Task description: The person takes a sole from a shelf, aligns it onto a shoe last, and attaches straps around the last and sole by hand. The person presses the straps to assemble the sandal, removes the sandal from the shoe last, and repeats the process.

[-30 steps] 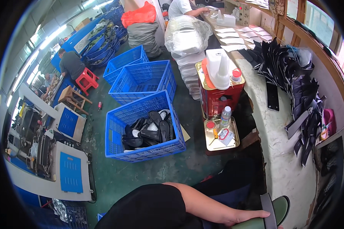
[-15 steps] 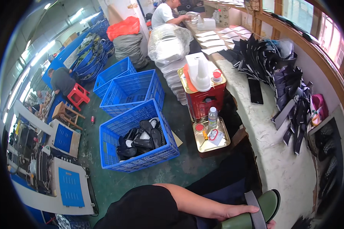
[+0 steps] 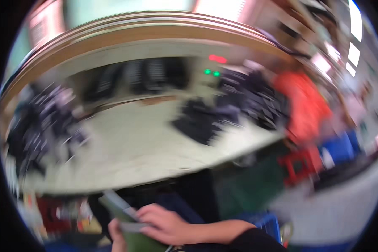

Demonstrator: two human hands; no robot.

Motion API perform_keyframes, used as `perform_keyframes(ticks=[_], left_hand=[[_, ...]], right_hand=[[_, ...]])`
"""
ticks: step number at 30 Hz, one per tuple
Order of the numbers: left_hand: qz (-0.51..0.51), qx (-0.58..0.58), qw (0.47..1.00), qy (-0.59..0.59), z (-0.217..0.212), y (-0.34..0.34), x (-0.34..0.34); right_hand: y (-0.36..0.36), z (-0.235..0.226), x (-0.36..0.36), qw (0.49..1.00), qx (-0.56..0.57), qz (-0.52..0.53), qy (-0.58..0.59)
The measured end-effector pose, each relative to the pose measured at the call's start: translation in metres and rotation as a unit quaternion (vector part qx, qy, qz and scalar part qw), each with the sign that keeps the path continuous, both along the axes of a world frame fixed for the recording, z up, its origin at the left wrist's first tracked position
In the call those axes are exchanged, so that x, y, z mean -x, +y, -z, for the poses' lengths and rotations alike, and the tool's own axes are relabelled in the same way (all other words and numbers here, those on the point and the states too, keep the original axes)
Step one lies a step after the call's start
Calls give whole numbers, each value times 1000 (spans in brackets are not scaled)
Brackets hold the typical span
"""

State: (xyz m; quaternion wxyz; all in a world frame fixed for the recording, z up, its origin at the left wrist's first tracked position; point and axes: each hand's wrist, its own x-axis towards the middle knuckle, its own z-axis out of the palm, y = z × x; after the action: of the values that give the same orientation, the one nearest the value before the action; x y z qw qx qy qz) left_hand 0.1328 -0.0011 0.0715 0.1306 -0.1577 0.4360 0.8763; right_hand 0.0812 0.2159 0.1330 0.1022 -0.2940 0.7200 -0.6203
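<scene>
A green slipper (image 3: 140, 242) with a grey strap (image 3: 121, 205) is held low, in front of the bench's near edge. My left hand (image 3: 117, 237) grips the slipper's left side, partly cut off by the lower edge of the picture. From the lower right my right hand (image 3: 166, 223) reaches over, its fingers closed on the slipper by the strap. Motion smears the picture, so where the fingertips press cannot be made out.
Across the middle runs a pale workbench (image 3: 130, 143). Dark pieces lie piled on it at left (image 3: 48, 126) and right (image 3: 201, 122). A person in an orange-red top (image 3: 304, 109) is at right by a red stool (image 3: 300, 164); a blue crate (image 3: 269, 224) stands lower right.
My view has swung right, from the crates on the floor to the bench. The slipper now appears at lower left of centre, and both hands are still on it.
</scene>
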Motion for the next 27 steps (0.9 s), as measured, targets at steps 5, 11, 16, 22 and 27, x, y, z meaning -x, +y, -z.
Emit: perform_keyframes(ticks=[5, 11, 16, 22, 27], left_hand=[[277, -50, 958, 48, 59, 91, 76], [399, -174, 899, -37, 88, 152, 94], [282, -250, 924, -62, 101, 85, 75], [137, -286, 946, -70, 17, 36, 21], [93, -343, 933, -53, 8, 37, 11]], right_hand=[[21, 8, 4, 984, 112, 119, 77], [47, 5, 0, 973, 119, 179, 88], [42, 13, 5, 997, 79, 14, -11], [35, 8, 6, 999, 29, 26, 19], [18, -8, 21, 998, 31, -63, 0]])
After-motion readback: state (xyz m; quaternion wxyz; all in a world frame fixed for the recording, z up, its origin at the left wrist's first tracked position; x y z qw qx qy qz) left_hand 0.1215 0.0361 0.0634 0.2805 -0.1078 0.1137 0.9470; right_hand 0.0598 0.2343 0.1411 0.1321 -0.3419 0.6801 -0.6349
